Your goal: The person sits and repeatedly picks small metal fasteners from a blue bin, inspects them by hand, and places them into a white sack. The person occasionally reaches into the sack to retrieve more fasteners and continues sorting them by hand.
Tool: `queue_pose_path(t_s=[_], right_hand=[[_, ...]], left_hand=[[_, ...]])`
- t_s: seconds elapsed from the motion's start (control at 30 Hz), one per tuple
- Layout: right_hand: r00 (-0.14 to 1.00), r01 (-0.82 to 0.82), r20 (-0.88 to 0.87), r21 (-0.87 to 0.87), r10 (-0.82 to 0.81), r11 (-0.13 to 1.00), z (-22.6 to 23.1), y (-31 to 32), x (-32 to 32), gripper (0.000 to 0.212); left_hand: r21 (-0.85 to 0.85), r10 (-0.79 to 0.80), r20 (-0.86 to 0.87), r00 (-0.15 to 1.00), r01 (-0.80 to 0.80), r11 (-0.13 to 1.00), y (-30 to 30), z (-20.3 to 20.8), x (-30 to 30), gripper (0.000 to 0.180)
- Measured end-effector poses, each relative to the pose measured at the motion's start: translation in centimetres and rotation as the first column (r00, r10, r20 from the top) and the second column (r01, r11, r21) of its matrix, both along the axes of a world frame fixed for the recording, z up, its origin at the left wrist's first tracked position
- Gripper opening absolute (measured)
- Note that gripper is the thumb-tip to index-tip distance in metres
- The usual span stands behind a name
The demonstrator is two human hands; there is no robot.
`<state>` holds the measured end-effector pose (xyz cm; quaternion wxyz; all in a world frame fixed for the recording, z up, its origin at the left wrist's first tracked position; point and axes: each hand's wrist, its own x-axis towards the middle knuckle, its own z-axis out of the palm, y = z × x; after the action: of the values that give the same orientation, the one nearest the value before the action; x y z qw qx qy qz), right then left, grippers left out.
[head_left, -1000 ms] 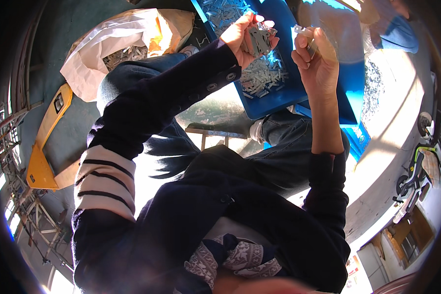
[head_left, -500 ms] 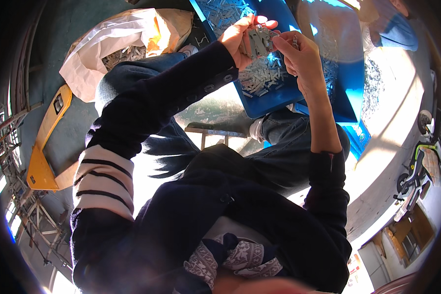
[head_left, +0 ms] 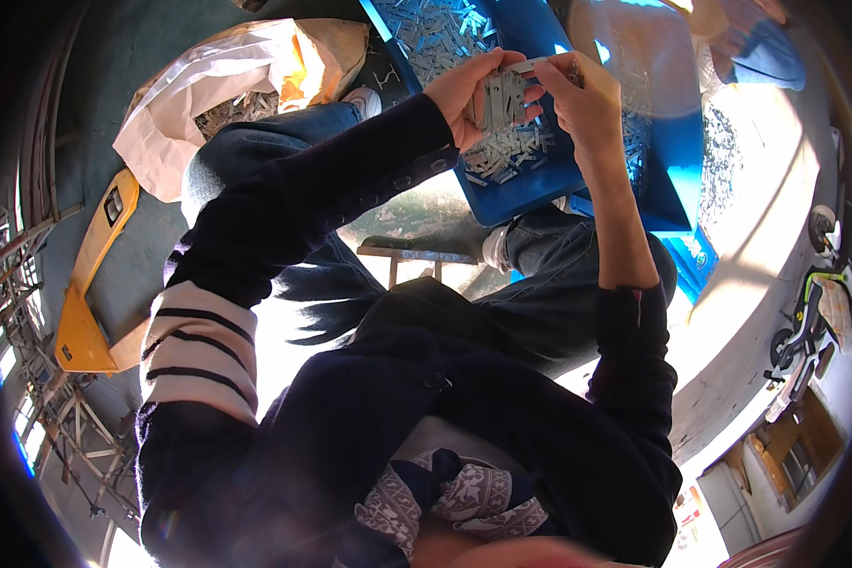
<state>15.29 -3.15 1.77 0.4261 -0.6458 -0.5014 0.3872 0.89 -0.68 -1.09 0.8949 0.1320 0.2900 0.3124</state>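
Note:
Over the front blue bin (head_left: 530, 197), my left hand (head_left: 456, 98) is curled around a small bunch of grey metal strips (head_left: 500, 106). Its thumb and fingertips reach toward my right hand (head_left: 589, 106). Between the thumb and fingers of the right hand is one end of a single light strip (head_left: 530, 65), which lies across the top of the bunch. Loose strips of the same kind (head_left: 431, 38) are heaped in the bin below. Whether the single strip touches the bunch I cannot tell.
A second blue bin (head_left: 677, 194) with similar pieces stands to the right. At the left are an open paper sack (head_left: 166, 118) of metal pieces and a yellow pallet jack (head_left: 93, 275). A scooter (head_left: 809, 327) stands far right. Another person (head_left: 767, 62) is at the top right.
Both hands have shifted slightly, and the left hand has turned so the strips lie more upright. A single strip now shows in the right fingers, above the bunch.

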Motion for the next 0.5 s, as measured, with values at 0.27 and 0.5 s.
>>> queue_pose_path(t_s=[0.27, 0.5], right_hand=[[0.980, 0.013, -0.199, 0.027, -0.007, 1.000, 0.65, 0.37, 0.94, 0.015], [0.981, -0.075, -0.188, -0.111, 0.053, 0.991, 0.56, 0.24, 0.29, 0.014]], left_hand=[[-0.037, -0.125, -0.026, 0.992, 0.124, 0.992, -0.46, -0.20, 0.07, 0.028], [0.043, -0.134, 0.061, 0.989, 0.131, 0.990, -0.27, -0.65, -0.13, 0.024]])
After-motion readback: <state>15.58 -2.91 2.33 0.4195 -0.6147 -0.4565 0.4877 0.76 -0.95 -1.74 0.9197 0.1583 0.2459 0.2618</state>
